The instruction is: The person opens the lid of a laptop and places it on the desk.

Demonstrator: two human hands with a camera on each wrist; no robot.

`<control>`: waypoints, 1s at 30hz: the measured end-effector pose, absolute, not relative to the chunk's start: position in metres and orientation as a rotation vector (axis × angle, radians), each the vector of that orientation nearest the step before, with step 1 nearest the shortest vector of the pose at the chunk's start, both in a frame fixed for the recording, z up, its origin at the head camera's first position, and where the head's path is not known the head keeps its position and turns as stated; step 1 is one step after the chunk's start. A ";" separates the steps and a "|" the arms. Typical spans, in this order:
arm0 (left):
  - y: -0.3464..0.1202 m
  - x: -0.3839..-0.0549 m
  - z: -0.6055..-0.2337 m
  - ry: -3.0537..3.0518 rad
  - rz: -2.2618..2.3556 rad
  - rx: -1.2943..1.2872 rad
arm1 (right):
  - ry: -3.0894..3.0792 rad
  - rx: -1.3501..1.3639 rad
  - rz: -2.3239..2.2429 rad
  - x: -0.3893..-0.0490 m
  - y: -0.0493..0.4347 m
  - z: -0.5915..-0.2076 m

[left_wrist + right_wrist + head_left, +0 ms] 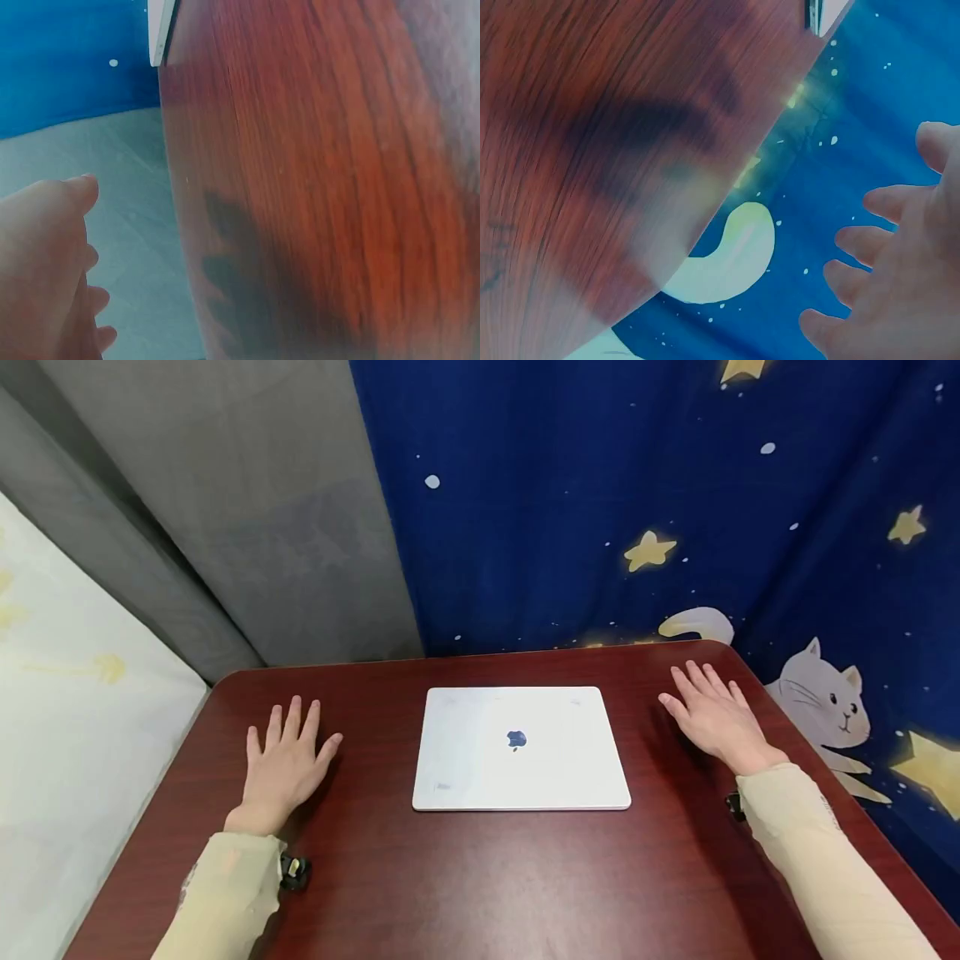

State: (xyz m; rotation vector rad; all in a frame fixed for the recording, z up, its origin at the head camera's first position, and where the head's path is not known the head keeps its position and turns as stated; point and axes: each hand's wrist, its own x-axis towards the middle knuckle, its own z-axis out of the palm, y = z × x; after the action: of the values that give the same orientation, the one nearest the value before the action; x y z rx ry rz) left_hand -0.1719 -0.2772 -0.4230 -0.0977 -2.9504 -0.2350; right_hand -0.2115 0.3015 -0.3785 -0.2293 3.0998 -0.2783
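A silver laptop (pixel 555 752) with a dark apple logo lies with its lid down at the middle of the table, between the two hands. To its left, my left hand (pixel 281 768) is spread palm down above the tabletop, holding nothing. My right hand (pixel 716 714) is at the laptop's right, its fingers straight and spread, with nothing in it. Both hands cast shadows on the wood. In the left wrist view, the laptop's edge (pixel 159 34) shows at the top; the right wrist view catches another corner of the laptop (pixel 829 16).
The dark red wooden table (pixel 480 877) has rounded far corners. Behind it hang a grey curtain (pixel 262 527) and a blue curtain (pixel 525 527) with stars and a cat. White cloth (pixel 75 710) runs along the left side. Each wrist wears a small black device (pixel 295 870).
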 end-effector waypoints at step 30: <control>-0.241 -0.145 -0.426 -2.861 -0.936 -0.176 | 3.139 -0.322 -0.898 -0.210 0.234 -0.401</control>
State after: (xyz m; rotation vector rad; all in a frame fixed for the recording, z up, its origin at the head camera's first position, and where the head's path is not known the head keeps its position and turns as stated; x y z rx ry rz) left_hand -0.1448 -0.2413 -0.4263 -0.1762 -2.8613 -0.9362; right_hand -0.2096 0.2340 -0.4006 -0.3216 3.1389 -0.8978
